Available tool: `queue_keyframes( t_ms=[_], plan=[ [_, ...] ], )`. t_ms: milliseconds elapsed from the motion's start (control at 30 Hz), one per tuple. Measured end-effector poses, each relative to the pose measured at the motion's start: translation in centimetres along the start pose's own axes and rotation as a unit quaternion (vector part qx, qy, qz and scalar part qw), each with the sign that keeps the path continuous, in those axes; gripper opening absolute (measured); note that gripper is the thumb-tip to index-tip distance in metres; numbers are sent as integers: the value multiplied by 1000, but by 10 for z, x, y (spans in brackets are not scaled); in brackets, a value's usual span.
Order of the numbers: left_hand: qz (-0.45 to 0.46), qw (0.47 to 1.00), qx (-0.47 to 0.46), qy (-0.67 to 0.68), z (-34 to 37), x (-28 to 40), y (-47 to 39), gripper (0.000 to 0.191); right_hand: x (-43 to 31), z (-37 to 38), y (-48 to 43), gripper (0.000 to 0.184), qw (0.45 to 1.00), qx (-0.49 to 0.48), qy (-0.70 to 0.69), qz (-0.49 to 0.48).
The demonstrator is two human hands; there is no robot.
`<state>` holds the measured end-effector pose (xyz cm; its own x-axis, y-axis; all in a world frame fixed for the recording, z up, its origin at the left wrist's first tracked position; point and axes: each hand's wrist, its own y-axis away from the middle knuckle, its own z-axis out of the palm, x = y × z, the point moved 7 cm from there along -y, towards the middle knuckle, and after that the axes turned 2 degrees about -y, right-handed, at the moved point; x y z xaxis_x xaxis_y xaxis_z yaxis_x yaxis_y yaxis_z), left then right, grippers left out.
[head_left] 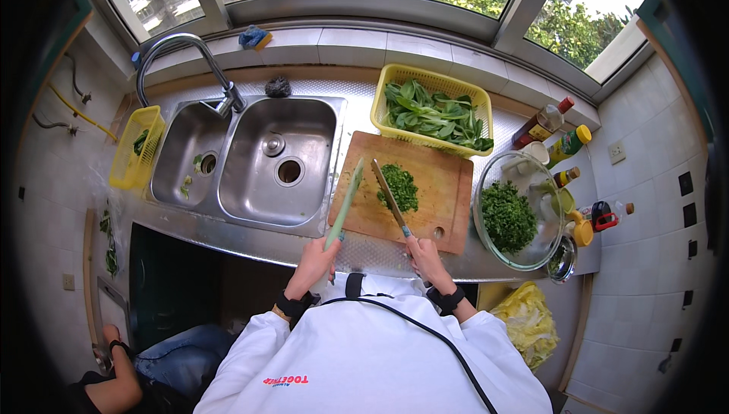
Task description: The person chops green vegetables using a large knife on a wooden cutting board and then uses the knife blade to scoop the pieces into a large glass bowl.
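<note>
My left hand (pixel 319 260) is closed around the handle of a pale green kitchen tool (pixel 345 203), long and narrow in view, perhaps a knife seen edge-on; its tip lies over the left part of a wooden cutting board (pixel 450 186). In my right hand (pixel 426 259) is a knife (pixel 388 193), its blade along the left side of a pile of chopped greens (pixel 401 187) on the board. Right of the board, a large glass bowl (pixel 484 237) holds more chopped greens (pixel 508 217). Behind the board, a yellow plastic basket (pixel 376 95) holds whole leafy greens (pixel 435 115).
A double steel sink (pixel 279 158) with a faucet (pixel 228 101) lies left; beyond it is a small yellow basket (pixel 119 158). Bottles (pixel 541 123) and a metal bowl (pixel 562 260) stand right. Cabbage (pixel 529 323) lies low right. Another person's arm (pixel 122 368) is low left.
</note>
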<state>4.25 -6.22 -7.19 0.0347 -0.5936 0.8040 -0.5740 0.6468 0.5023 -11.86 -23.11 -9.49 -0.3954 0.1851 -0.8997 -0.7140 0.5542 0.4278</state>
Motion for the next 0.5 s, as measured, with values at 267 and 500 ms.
queue_keyframes(
  t_ms=[267,500],
  plan=[
    [4,1000,6,18,2,0,-5,33,6,-6,-5,44,999,14,-14,35],
    [4,1000,-2,7,1,0,-7,33,4,-4,-9,45,999,10,-20,47]
  ],
)
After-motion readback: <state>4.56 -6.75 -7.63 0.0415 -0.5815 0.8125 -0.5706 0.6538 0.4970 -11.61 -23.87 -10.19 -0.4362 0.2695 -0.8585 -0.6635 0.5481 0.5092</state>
